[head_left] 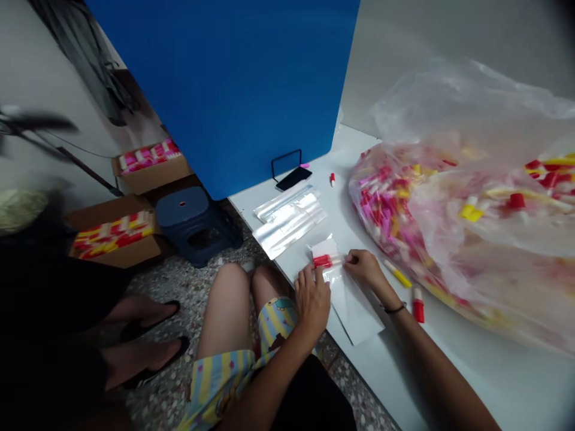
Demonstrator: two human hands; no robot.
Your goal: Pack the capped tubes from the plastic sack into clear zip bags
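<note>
My left hand [312,299] and my right hand [365,269] meet over a small transparent plastic bag [330,275] on the white table. Inside the bag lies a red-capped plastic tube [322,261]. My left hand's fingers press on the bag just below the tube, and my right fingertips pinch the bag at the tube's right end. A white paper sheet [354,308] lies under the bag. Loose by my right wrist are a yellow-capped tube [398,275] and a red-capped tube [418,305].
A huge transparent bag [449,221] of red, pink and yellow tubes fills the table's right side. Further off are flat transparent bags [287,221], a phone on a stand [294,178] and a blue panel [224,78]. A seated person's legs [144,338], a stool [195,224] and tube-filled cartons [117,236] are left.
</note>
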